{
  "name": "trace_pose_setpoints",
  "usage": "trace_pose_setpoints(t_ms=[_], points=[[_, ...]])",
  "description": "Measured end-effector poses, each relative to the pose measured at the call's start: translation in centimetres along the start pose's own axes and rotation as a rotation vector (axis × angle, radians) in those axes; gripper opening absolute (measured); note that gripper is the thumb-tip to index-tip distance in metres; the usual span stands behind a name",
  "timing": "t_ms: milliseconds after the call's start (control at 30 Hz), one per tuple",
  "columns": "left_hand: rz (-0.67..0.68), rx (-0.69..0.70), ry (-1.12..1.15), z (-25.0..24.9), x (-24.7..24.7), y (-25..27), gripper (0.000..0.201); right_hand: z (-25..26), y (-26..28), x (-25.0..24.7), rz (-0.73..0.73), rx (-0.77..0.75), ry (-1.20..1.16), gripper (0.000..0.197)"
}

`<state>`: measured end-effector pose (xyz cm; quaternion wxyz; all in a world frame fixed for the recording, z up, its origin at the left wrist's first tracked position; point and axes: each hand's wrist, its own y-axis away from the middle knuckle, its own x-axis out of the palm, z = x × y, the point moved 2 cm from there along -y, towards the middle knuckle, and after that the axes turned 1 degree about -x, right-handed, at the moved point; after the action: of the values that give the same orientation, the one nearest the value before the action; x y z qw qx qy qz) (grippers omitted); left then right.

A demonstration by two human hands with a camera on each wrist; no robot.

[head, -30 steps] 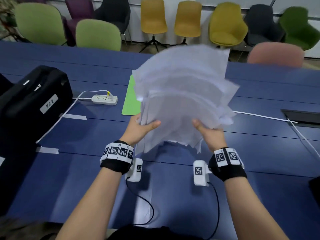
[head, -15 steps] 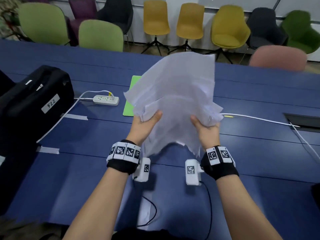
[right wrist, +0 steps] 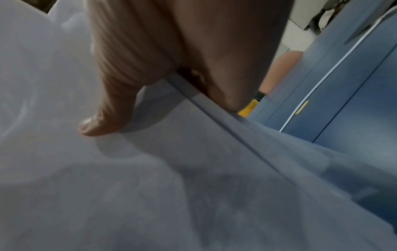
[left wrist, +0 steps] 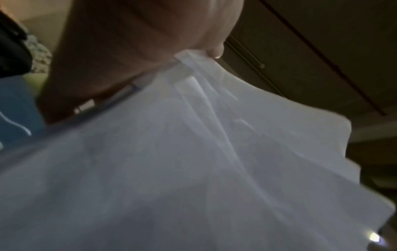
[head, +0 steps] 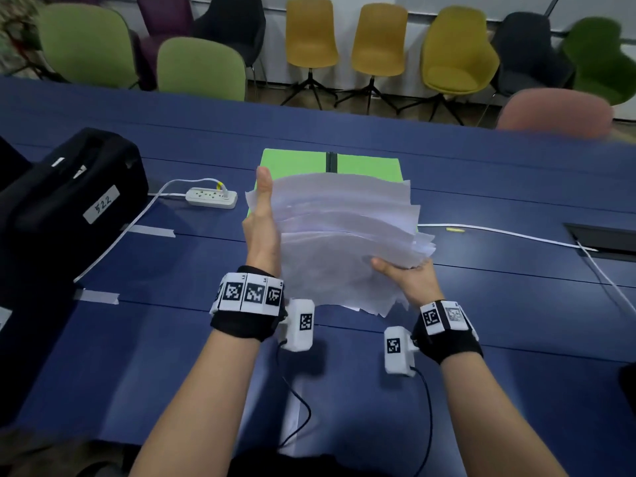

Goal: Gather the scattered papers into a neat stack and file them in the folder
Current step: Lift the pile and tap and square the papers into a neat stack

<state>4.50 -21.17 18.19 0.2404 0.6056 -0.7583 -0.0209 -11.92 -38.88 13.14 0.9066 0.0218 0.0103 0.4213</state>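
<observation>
While the right grip point(head: 409, 280) pinches the papers point(head: 344, 235), the left grip point(head: 263, 228) presses open and flat against their left edge.

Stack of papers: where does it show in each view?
Head: stack at centre, held over the table.
Left wrist: stack fills the middle and bottom.
Right wrist: stack fills the left and bottom, under the right hand.
Shared landmark: the blue table, at the left edge in left wrist, at right in right wrist.
</observation>
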Motion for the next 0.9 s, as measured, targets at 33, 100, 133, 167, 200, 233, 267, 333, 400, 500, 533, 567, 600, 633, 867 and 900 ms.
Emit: trace_pose_setpoints(t_ms=[33, 100, 133, 167, 200, 233, 267, 333, 400, 500, 533, 567, 600, 633, 867, 900], points=[[-0.026, -0.018, -0.013, 0.0, 0.2, -0.1, 0.084, 0.1, 0.0, 0.1, -0.016, -0.008, -0.017, 0.031], [-0.094, 0.020, -0.077, -0.2, 0.8, 0.1, 0.054, 0.0, -0.1, 0.1, -0.037, 0.010, -0.067, 0.031], [-0.116, 0.028, -0.116, 0.1, 0.9, -0.1, 0.049, -0.1, -0.1, 0.1, -0.036, 0.027, -0.084, 0.036], [-0.124, 0.028, -0.159, 0.3, 1.0, -0.1, 0.050, -0.3, -0.1, 0.2, -0.029, 0.044, -0.082, 0.041], [-0.106, 0.030, -0.212, 0.5, 1.0, -0.2, 0.049, -0.4, 0.0, 0.3, -0.016, 0.056, -0.062, 0.041], [-0.095, 0.045, -0.259, 0.6, 1.0, -0.3, 0.045, -0.6, -0.1, 0.3, -0.018, 0.060, -0.040, 0.037], [-0.072, 0.076, -0.302, 0.4, 1.0, -0.3, 0.039, -0.7, -0.2, 0.3, -0.040, 0.066, -0.008, 0.030], [-0.009, 0.236, -0.434, -0.5, 0.8, -0.1, 0.033, -0.5, -0.4, 0.2, -0.132, 0.056, 0.078, 0.022], [0.126, 0.410, -0.617, -2.4, 0.4, 0.8, 0.051, 0.1, -0.7, -0.1, -0.199, -0.019, 0.267, 0.032], [0.341, 0.505, -0.991, -5.2, -0.5, 2.0, 0.061, 3.3, -1.0, 0.1, -0.139, -0.153, 0.662, 0.036], [0.398, 0.508, -1.094, -5.8, -0.7, 2.2, 0.058, 4.9, -0.8, 0.5, -0.093, -0.191, 0.738, 0.038], [0.449, 0.485, -1.156, -6.2, -0.8, 2.3, 0.052, 6.3, -0.6, 0.8, -0.044, -0.226, 0.806, 0.039], [0.494, 0.425, -1.178, -6.2, -0.9, 2.3, 0.046, 7.9, -0.3, 1.4, 0.002, -0.258, 0.870, 0.038], [0.538, 0.355, -1.173, -6.0, -1.1, 2.2, 0.043, 9.1, -0.1, 1.8, 0.041, -0.283, 0.927, 0.034], [0.592, 0.154, -0.853, 0.7, -3.9, 0.4, 0.025, 9.3, -0.7, 1.2, 0.285, -0.096, 1.031, 0.023], [0.571, 0.108, -0.833, 1.8, -4.9, -0.1, 0.033, 8.3, -0.8, 0.6, 0.332, -0.009, 1.037, 0.026]])
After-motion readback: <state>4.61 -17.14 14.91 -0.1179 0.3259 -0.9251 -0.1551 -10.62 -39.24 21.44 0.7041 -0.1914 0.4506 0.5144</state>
